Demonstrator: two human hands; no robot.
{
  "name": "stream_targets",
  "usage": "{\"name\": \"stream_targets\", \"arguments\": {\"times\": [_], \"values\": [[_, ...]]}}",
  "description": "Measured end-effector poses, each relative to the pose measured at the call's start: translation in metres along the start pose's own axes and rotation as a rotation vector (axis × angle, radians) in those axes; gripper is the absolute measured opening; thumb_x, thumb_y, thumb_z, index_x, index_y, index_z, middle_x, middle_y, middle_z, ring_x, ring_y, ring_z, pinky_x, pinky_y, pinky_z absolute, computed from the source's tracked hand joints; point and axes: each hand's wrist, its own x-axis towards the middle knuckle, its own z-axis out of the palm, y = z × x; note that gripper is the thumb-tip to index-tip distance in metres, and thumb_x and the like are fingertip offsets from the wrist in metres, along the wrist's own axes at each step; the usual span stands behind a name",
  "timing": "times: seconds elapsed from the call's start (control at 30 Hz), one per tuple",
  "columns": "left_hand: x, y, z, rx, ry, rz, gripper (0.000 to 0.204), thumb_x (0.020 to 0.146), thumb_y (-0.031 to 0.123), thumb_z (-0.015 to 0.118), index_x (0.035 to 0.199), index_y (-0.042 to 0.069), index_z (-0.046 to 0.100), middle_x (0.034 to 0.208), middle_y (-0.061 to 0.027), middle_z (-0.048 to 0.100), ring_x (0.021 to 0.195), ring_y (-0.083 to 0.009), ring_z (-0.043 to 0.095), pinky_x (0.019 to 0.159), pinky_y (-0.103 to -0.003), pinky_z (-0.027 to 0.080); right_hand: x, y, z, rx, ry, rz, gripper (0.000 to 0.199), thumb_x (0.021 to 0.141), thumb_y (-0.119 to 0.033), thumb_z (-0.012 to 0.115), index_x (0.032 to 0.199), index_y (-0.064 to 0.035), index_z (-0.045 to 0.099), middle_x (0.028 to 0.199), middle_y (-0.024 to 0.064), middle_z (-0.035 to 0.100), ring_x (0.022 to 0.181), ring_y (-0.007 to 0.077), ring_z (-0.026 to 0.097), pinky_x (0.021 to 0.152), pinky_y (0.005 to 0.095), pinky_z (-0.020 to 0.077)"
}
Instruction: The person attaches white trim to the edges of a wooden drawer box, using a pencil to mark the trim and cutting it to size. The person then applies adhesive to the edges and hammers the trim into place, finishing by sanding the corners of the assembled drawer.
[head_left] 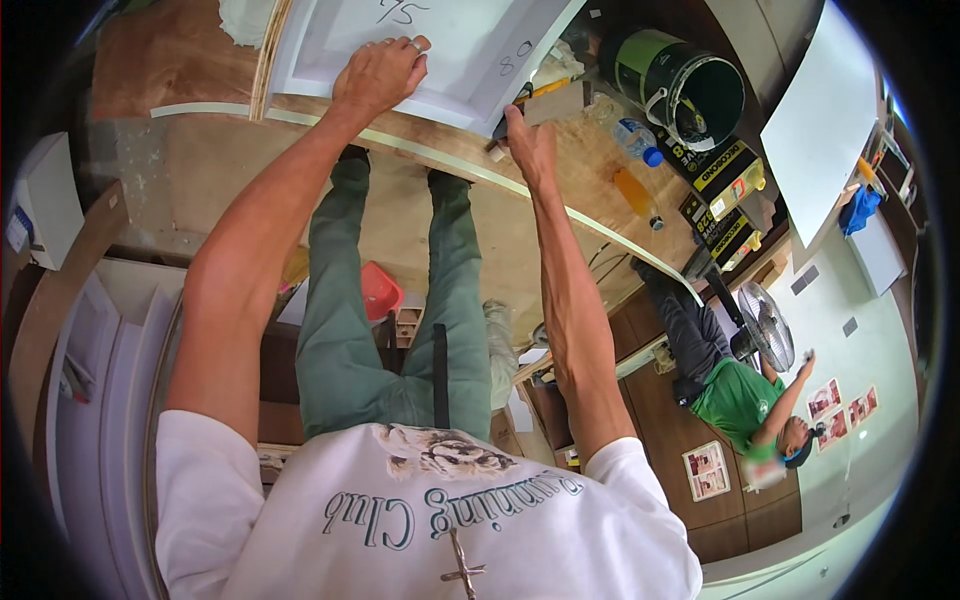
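Observation:
My left hand (382, 75) rests over the white-lined, tray-like panel (450, 95), its fingers curled; whether something small is in them I cannot make out. The panel has raised sides and handwritten marks. At its near right corner my right hand (530, 148) is closed around a dark tool (499, 132), mostly covered by the fingers, so its kind does not show. Just beyond that hand lie a flat grey-brown piece (560, 103) and a yellow strip (553, 87). Both forearms reach across the near edge of the wooden worktable (580, 150).
To the right stand an open dark bucket (712, 100), a clear bottle with a blue cap (636, 140), an orange bottle (635, 195) and black-and-yellow boxes (722, 175). A fan (766, 325) and a person in a green shirt (735, 400) are farther right. Below the table is a red container (380, 292).

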Motion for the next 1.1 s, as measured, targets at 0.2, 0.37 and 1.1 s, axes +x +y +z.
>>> {"name": "stream_targets", "arguments": {"times": [0.2, 0.37, 1.1], "values": [[0.001, -0.001, 0.003, -0.012, 0.009, 0.007, 0.019, 0.095, 0.023, 0.064, 0.112, 0.014, 0.064, 0.088, -0.0092, 0.07, 0.081, -0.0318, 0.07, 0.075, -0.046, 0.055, 0.008, 0.013, 0.004, -0.041, 0.029, 0.001, 0.043, 0.092, -0.034, 0.062, 0.093, 0.0081, 0.069, 0.08, 0.0216, 0.072, 0.075, 0.035, 0.072, 0.073, 0.0446, 0.0536], [0.001, 0.001, -0.001, -0.009, 0.007, 0.002, 0.019, 0.095, 0.023, 0.063, 0.112, 0.013, 0.065, 0.089, -0.0097, 0.071, 0.082, -0.0321, 0.07, 0.075, -0.045, 0.055, 0.005, 0.008, -0.002, 0.079, -0.048, -0.031, 0.03, 0.097, -0.023, 0.063, 0.097, 0.0071, 0.064, 0.083, 0.0123, 0.066, 0.067, 0.0201, 0.064, 0.055, 0.0343, 0.0531], [0.0, 0.0, -0.001, 0.009, 0.004, 0.006, 0.019, 0.096, 0.023, 0.063, 0.112, 0.014, 0.065, 0.089, -0.0099, 0.071, 0.078, -0.0332, 0.069, 0.072, -0.046, 0.055, -0.004, 0.002, 0.004, 0.151, -0.002, 0.139, 0.039, 0.097, -0.029, 0.063, 0.099, 0.0102, 0.068, 0.086, 0.0131, 0.071, 0.069, 0.0189, 0.066, 0.057, 0.0331, 0.0554]]}}
